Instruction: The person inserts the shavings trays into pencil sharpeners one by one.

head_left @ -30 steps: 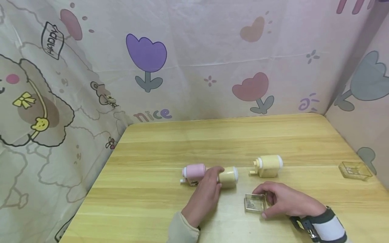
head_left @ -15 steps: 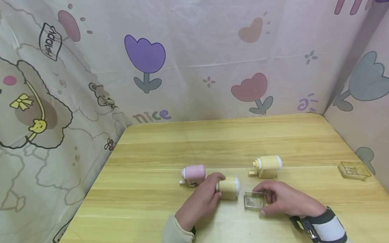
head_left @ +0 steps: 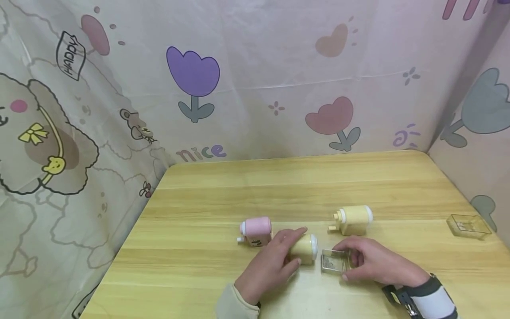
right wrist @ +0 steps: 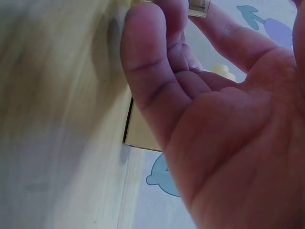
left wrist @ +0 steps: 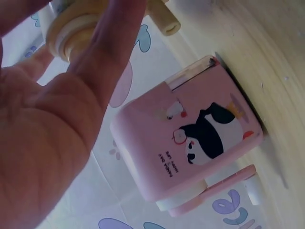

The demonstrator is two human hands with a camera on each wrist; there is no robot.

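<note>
My left hand (head_left: 271, 263) grips a yellow crank pencil sharpener (head_left: 306, 250) from its crank side, thumb at the near face and fingers over the top. In the left wrist view, part of that sharpener shows behind the fingers. A small clear shavings drawer (head_left: 334, 262) lies just to its right, a narrow gap apart. My right hand (head_left: 372, 261) pinches the drawer's right end between thumb and fingers; in the right wrist view only a corner of the drawer (right wrist: 198, 8) shows. A pink panda pencil sharpener (head_left: 256, 231) stands behind and left of my left hand.
A second yellow pencil sharpener (head_left: 354, 219) stands behind my right hand. Another clear drawer (head_left: 469, 227) sits near the right edge of the wooden table (head_left: 199, 199). Patterned curtains (head_left: 255, 53) hang along the back and sides.
My left hand has drawn the yellow sharpener toward me and slightly right, away from the pink one and closer to the drawer. The right hand keeps its pinch, with the drawer shifted slightly back.
</note>
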